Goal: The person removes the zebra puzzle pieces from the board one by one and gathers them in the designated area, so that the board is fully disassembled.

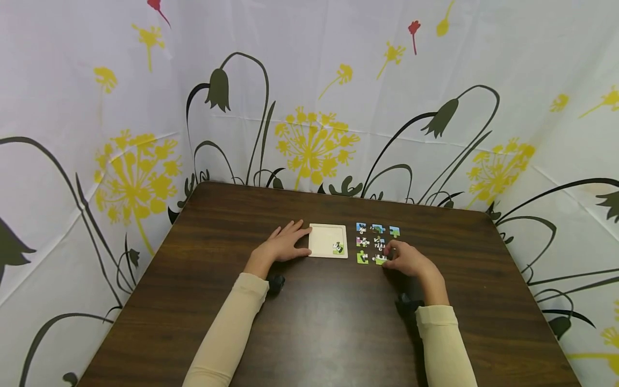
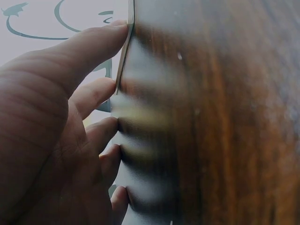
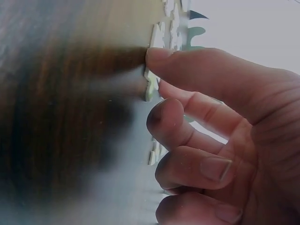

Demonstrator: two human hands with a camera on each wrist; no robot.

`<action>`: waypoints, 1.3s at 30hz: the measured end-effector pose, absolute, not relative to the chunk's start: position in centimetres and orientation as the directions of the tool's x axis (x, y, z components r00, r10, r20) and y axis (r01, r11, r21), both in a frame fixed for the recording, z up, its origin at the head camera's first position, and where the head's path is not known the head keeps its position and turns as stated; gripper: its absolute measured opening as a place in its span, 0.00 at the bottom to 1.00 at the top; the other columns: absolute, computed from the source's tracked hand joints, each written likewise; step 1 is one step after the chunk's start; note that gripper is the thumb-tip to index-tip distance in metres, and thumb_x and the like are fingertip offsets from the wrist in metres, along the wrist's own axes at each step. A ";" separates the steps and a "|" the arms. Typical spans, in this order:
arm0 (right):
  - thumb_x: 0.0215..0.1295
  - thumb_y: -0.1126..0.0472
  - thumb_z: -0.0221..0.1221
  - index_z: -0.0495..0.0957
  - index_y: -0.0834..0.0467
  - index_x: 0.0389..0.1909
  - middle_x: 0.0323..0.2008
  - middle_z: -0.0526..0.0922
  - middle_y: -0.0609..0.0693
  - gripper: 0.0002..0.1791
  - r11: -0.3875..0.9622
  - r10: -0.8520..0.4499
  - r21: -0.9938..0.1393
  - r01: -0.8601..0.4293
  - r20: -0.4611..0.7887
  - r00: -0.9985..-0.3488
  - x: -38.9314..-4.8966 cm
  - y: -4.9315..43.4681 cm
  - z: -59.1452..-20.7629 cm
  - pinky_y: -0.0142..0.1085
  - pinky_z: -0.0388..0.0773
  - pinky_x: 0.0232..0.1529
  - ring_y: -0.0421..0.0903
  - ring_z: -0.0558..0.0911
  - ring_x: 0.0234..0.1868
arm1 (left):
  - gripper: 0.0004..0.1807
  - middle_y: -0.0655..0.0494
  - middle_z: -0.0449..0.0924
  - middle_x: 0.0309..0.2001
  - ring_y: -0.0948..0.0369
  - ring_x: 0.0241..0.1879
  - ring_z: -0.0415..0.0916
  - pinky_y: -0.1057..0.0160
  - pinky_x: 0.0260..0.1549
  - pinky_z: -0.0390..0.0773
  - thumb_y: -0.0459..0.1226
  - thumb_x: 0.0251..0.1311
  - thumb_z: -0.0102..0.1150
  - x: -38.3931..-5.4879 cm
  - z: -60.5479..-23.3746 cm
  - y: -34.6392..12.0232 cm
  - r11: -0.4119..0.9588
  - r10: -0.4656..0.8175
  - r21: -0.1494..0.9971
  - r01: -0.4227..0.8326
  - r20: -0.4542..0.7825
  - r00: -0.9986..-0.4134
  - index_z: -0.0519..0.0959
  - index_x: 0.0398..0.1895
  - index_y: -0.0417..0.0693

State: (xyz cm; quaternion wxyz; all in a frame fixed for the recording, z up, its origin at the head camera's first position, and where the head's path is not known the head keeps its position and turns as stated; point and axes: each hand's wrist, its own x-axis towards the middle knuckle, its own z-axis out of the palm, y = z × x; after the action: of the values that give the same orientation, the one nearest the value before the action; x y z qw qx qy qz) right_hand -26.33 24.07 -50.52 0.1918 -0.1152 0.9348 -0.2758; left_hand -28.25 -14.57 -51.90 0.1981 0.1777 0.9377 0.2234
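Observation:
A square, pale wooden puzzle tray (image 1: 320, 239) lies on the dark table, with one green, black and white piece (image 1: 338, 248) in its lower right corner. My left hand (image 1: 282, 246) rests at the tray's left side, fingers spread; its thumb and index fingertips touch the edge. To the right of the tray, my right hand (image 1: 411, 261) pinches a green and white puzzle piece (image 3: 149, 89) between thumb and index finger, at the bottom of a group of loose pieces. The other fingers of that hand are loosely curled, as the right wrist view shows.
Several loose puzzle pieces (image 1: 361, 242) lie in rough rows just right of the tray, some partly covered by the right hand. The brown wood-grain table (image 1: 319, 328) ends at the back against a white flower-patterned curtain (image 1: 309, 80).

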 end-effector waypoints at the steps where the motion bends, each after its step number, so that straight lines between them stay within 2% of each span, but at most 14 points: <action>1: 0.70 0.60 0.70 0.79 0.63 0.52 0.33 0.79 0.53 0.16 0.822 -0.319 -0.560 -0.109 -0.294 -0.901 -26.3 24.1 -50.5 0.38 0.73 0.34 0.47 0.76 0.33 | 0.43 0.49 0.40 0.90 0.46 0.89 0.35 0.37 0.85 0.35 0.57 0.78 0.58 -28.3 -51.9 -14.6 0.836 0.424 0.490 0.246 -0.292 -0.857 0.55 0.89 0.60; 11: 0.75 0.54 0.66 0.82 0.60 0.57 0.37 0.87 0.53 0.17 0.798 -0.313 -0.576 -0.177 -0.145 -0.939 -26.8 21.8 -49.8 0.41 0.79 0.37 0.46 0.82 0.34 | 0.42 0.48 0.41 0.90 0.45 0.89 0.35 0.36 0.85 0.35 0.56 0.78 0.58 -28.3 -52.0 -14.6 0.830 0.430 0.498 0.250 -0.286 -0.856 0.55 0.89 0.59; 20: 0.74 0.56 0.68 0.81 0.60 0.63 0.38 0.83 0.52 0.21 0.784 -0.411 -0.552 -0.285 -0.118 -0.904 -27.5 16.3 -49.9 0.39 0.76 0.35 0.45 0.78 0.33 | 0.43 0.48 0.41 0.90 0.46 0.89 0.36 0.36 0.85 0.35 0.57 0.77 0.59 -28.3 -52.1 -14.6 0.834 0.424 0.494 0.246 -0.287 -0.859 0.56 0.89 0.60; 26: 0.71 0.52 0.70 0.81 0.54 0.66 0.32 0.83 0.49 0.25 0.839 -0.374 -0.482 -0.252 -0.176 -0.910 -28.2 13.7 -50.1 0.40 0.75 0.30 0.45 0.79 0.29 | 0.43 0.48 0.40 0.90 0.45 0.89 0.35 0.36 0.85 0.35 0.56 0.78 0.59 -28.3 -52.0 -14.5 0.835 0.417 0.498 0.235 -0.293 -0.860 0.55 0.89 0.60; 29: 0.70 0.48 0.71 0.80 0.51 0.66 0.32 0.82 0.48 0.27 0.864 -0.346 -0.452 -0.224 -0.209 -0.915 -28.4 12.7 -50.3 0.41 0.75 0.32 0.46 0.78 0.30 | 0.43 0.49 0.39 0.90 0.46 0.89 0.34 0.37 0.85 0.34 0.56 0.78 0.59 -28.4 -52.1 -14.4 0.836 0.415 0.498 0.231 -0.297 -0.860 0.55 0.89 0.60; 33: 0.70 0.47 0.71 0.81 0.48 0.64 0.33 0.81 0.48 0.25 0.878 -0.334 -0.426 -0.216 -0.226 -0.915 -28.6 12.0 -51.0 0.43 0.74 0.35 0.47 0.78 0.32 | 0.43 0.49 0.39 0.90 0.46 0.89 0.34 0.37 0.85 0.34 0.56 0.78 0.59 -28.3 -52.1 -14.5 0.838 0.414 0.495 0.230 -0.300 -0.860 0.55 0.89 0.60; 39: 0.70 0.47 0.71 0.81 0.48 0.59 0.32 0.82 0.48 0.21 0.877 -0.340 -0.427 -0.218 -0.233 -0.911 -28.7 11.8 -51.3 0.42 0.73 0.33 0.46 0.78 0.30 | 0.42 0.48 0.40 0.90 0.45 0.89 0.35 0.36 0.85 0.35 0.56 0.78 0.59 -28.2 -51.9 -14.6 0.827 0.424 0.511 0.237 -0.289 -0.858 0.56 0.89 0.59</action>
State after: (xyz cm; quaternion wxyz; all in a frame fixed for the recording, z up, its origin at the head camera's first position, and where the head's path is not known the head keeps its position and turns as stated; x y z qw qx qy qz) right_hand -28.66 11.79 -51.30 0.1524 -0.1459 0.9568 -0.2001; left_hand -28.16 -14.59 -51.94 0.1990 0.1768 0.9347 0.2356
